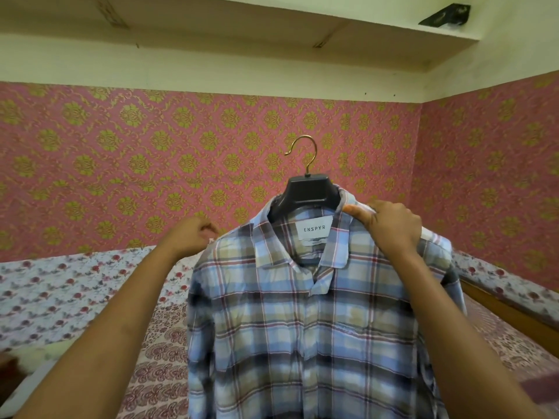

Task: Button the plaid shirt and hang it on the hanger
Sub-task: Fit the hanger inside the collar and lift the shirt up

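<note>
The plaid shirt point(302, 322), blue, tan and red checks, hangs in the air in front of me on a dark hanger point(308, 192) with a brass hook point(305, 152). Its front placket is closed down the middle and the collar lies open around a white label. My right hand point(390, 225) grips the shirt's right shoulder over the hanger arm, holding it up. My left hand point(193, 234) is at the shirt's left shoulder edge with fingers curled, pinching the fabric there. The hook hangs free, attached to nothing.
A bed with a floral sheet point(60, 297) lies below and behind the shirt. A wooden bed frame point(499, 306) runs along the right. Pink patterned wallpaper point(151, 161) covers the walls, and a concrete shelf point(272, 28) spans overhead.
</note>
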`<state>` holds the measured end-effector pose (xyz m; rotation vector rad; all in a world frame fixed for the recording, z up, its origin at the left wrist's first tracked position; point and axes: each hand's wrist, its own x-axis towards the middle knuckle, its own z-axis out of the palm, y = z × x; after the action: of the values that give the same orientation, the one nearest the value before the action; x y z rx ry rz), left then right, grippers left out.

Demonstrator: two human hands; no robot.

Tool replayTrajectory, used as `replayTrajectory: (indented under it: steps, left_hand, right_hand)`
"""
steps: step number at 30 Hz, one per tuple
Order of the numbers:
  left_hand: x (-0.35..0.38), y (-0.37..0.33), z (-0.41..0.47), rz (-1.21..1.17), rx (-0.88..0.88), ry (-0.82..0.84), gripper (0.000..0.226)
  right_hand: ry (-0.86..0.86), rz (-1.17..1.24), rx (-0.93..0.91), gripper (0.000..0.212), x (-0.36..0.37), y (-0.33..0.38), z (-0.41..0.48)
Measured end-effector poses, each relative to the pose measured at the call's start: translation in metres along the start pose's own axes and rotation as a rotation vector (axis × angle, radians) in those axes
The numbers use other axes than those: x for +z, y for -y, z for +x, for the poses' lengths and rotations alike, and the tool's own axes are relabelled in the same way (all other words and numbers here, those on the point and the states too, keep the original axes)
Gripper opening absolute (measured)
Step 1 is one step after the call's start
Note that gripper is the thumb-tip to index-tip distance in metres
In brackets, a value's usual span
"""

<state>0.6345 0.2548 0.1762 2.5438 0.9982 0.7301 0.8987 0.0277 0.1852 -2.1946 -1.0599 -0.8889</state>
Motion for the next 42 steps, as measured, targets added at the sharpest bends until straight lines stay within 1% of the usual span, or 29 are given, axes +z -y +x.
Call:
replayTrajectory:
  steps: [1,3,4,5,6,7,8,10,12,13,16,17,19,20,22,23,24,26,28,29,32,34,35,36,38,39,40,41,42]
  left_hand:
    - [-0.002,-0.009,0.000,-0.128,0.050,0.000,0.023]
    - [-0.003,-0.024,-0.004,-0.386,0.174,0.070,0.031]
    - [-0.001,-0.029,-0.001,-0.409,0.203,0.122,0.047]
    - [0.004,-0.032,0.001,-0.368,0.216,0.148,0.065]
    - [0.010,-0.034,0.004,-0.288,0.224,0.118,0.081]
    - [0.016,-0.035,0.008,-0.206,0.237,0.050,0.092]
    - [0.021,-0.034,0.013,-0.162,0.248,-0.021,0.098]
    - [0.022,-0.037,0.021,-0.163,0.253,-0.116,0.101]
    - [0.017,-0.042,0.023,-0.161,0.268,-0.169,0.098]
    - [0.014,-0.045,0.022,-0.141,0.286,-0.183,0.092]
    - [0.000,-0.049,0.020,-0.075,0.256,-0.232,0.053]
    - [-0.006,-0.047,0.019,-0.073,0.246,-0.235,0.050]
    - [-0.014,-0.039,0.022,-0.050,0.245,-0.264,0.059]
    - [-0.017,-0.035,0.024,-0.042,0.247,-0.273,0.069]
    - [-0.020,-0.028,0.027,-0.082,0.228,-0.249,0.091]
    - [-0.020,-0.026,0.027,-0.104,0.222,-0.236,0.095]
    - [-0.019,-0.026,0.026,-0.113,0.224,-0.229,0.095]
    - [-0.018,-0.026,0.023,-0.108,0.236,-0.225,0.084]
    - [-0.017,-0.027,0.018,-0.097,0.244,-0.223,0.070]
    - [-0.016,-0.027,0.017,-0.099,0.251,-0.219,0.067]
    - [-0.014,-0.028,0.012,-0.089,0.238,-0.206,0.073]
    - [-0.011,-0.027,0.010,-0.101,0.237,-0.190,0.088]
    - [-0.009,-0.026,0.010,-0.115,0.235,-0.185,0.094]
    - [-0.008,-0.025,0.010,-0.125,0.240,-0.183,0.098]
    - [-0.004,-0.027,0.008,-0.137,0.249,-0.165,0.097]
    - [-0.003,-0.030,0.005,-0.136,0.250,-0.146,0.088]
    - [-0.002,-0.034,0.004,-0.128,0.258,-0.134,0.073]
    - [-0.001,-0.039,0.002,-0.121,0.253,-0.120,0.059]
    - [0.000,-0.042,0.001,-0.113,0.257,-0.109,0.055]
  right_hand:
    - [-0.002,0.006,0.004,0.114,0.000,0.001,0.001]
    - [0.006,0.011,0.002,0.106,0.002,0.002,0.002]
    - [0.014,0.019,0.003,0.098,0.001,0.004,0.003]
    - [0.023,0.027,0.007,0.089,0.001,0.005,0.003]
    - [0.023,0.041,0.009,0.082,0.002,0.007,0.004]
    - [0.023,0.056,0.008,0.080,0.003,0.006,0.005]
    - [0.016,0.066,-0.003,0.084,0.004,0.006,0.005]
    - [0.016,0.108,-0.040,0.091,0.007,0.000,0.005]
    - [0.055,0.241,-0.065,0.090,0.011,-0.007,0.004]
    - [0.068,0.310,-0.073,0.088,0.014,-0.013,0.002]
    - [0.075,0.429,-0.029,0.076,0.023,-0.040,-0.009]
    - [0.076,0.453,0.027,0.067,0.027,-0.051,-0.014]
    - [0.098,0.508,0.160,0.049,0.035,-0.069,-0.025]
    - [0.112,0.530,0.217,0.046,0.039,-0.075,-0.030]
    - [0.110,0.572,0.283,0.049,0.049,-0.082,-0.039]
    - [0.089,0.616,0.290,0.050,0.053,-0.082,-0.043]
    - [0.055,0.661,0.283,0.050,0.056,-0.081,-0.046]
    - [-0.066,0.716,0.270,0.048,0.056,-0.079,-0.047]
    - [-0.207,0.706,0.292,0.047,0.050,-0.077,-0.042]
    - [-0.260,0.691,0.331,0.048,0.046,-0.076,-0.039]
    - [-0.328,0.653,0.486,0.047,0.036,-0.073,-0.027]
    - [-0.313,0.567,0.539,0.040,0.034,-0.070,-0.019]
    - [-0.307,0.521,0.527,0.037,0.034,-0.066,-0.016]
    - [-0.313,0.506,0.471,0.040,0.033,-0.061,-0.014]
    - [-0.362,0.554,0.207,0.056,0.030,-0.044,-0.016]
    - [-0.362,0.577,0.050,0.060,0.025,-0.031,-0.018]
    - [-0.345,0.566,-0.104,0.061,0.021,-0.019,-0.022]
    - [-0.323,0.507,-0.251,0.062,0.020,-0.008,-0.024]
    - [-0.303,0.427,-0.384,0.063,0.020,0.001,-0.025]
